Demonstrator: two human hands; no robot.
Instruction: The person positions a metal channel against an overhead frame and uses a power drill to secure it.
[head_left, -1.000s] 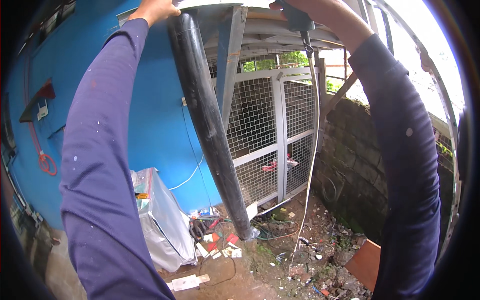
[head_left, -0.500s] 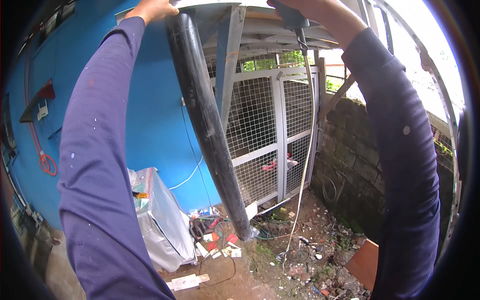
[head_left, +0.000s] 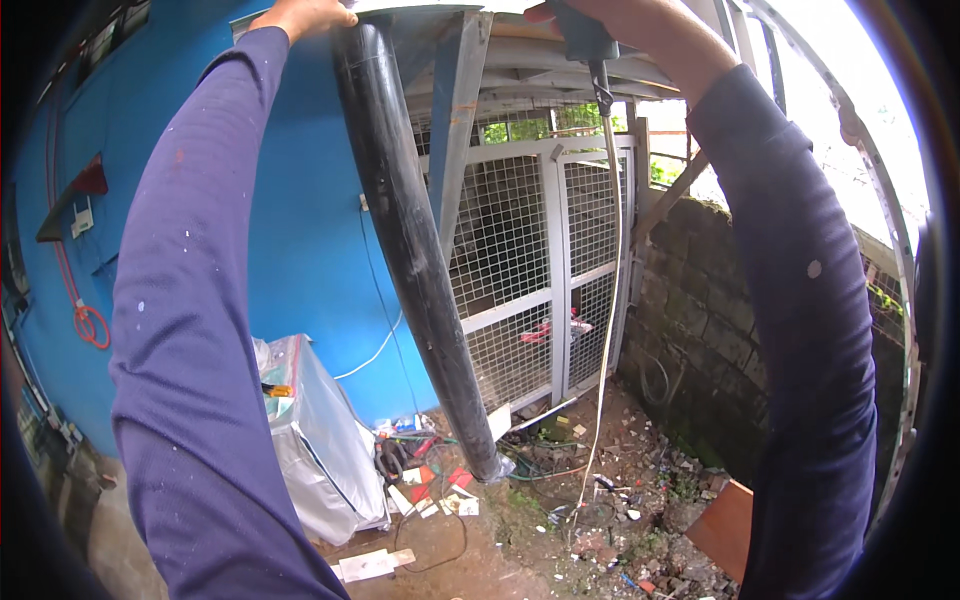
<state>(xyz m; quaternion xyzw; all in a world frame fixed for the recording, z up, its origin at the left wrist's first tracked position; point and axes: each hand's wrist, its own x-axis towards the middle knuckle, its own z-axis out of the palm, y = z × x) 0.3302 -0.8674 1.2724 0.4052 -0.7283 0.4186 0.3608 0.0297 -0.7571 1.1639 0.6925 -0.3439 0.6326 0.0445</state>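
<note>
My left hand point(head_left: 303, 14) is raised to the top edge, beside the upper end of a thick black pipe point(head_left: 415, 240). Its thumb points toward the pale edge above the pipe; the other fingers are cut off by the frame. The pipe slants down to the right, with clear plastic around its lower end. My right hand point(head_left: 610, 10), also at the top, is closed on the grey handle of a corded power tool point(head_left: 587, 38). The tool's head is out of view. From the handle a pale cord point(head_left: 614, 250) hangs to the ground.
Behind the pipe stand a grey metal post point(head_left: 458, 130) and white mesh gates point(head_left: 556, 250). A block wall point(head_left: 700, 300) runs along the right. Lower left, a silver-covered box point(head_left: 325, 460) stands by the blue wall point(head_left: 310, 230). Rubble, tile pieces and a brown board point(head_left: 722, 530) litter the ground.
The power tool's handle shows slightly lower in the picture, and its cord has shifted a little. Both hands stay in nearly the same places.
</note>
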